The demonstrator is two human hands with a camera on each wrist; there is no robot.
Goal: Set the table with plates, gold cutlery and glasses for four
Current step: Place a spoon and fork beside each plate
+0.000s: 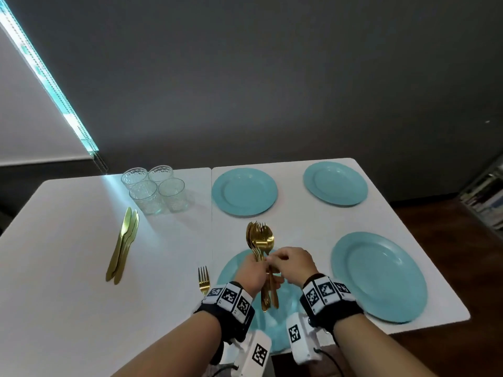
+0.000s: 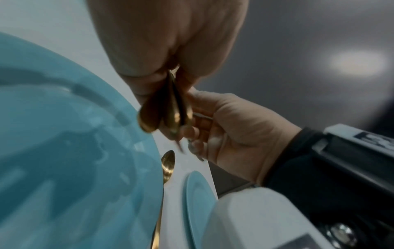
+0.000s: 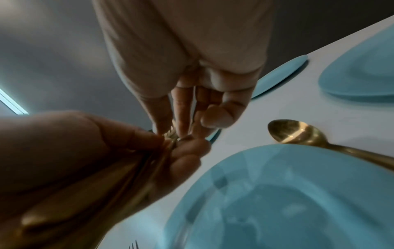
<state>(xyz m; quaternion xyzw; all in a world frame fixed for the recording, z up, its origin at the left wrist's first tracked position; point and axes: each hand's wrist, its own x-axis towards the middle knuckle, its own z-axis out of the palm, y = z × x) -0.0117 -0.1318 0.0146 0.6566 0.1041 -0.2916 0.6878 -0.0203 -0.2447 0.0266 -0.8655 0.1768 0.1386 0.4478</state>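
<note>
My left hand (image 1: 254,270) grips a bundle of gold forks and spoons (image 1: 260,238) upright above the near-left blue plate (image 1: 234,270). My right hand (image 1: 288,261) meets it from the right and pinches one piece in the bundle; which piece is hidden by the fingers. In the left wrist view the bundle's handles (image 2: 168,109) hang below the left hand. One gold fork (image 1: 204,280) lies left of that plate. A gold spoon (image 3: 294,131) lies on its right side, hidden in the head view. Gold knives (image 1: 122,246) lie stacked at the left.
Three more blue plates sit at far left (image 1: 244,191), far right (image 1: 335,183) and near right (image 1: 378,276). Several clear glasses (image 1: 153,189) stand clustered at the back left. The white table (image 1: 68,281) ends close on the right, with dark floor beyond.
</note>
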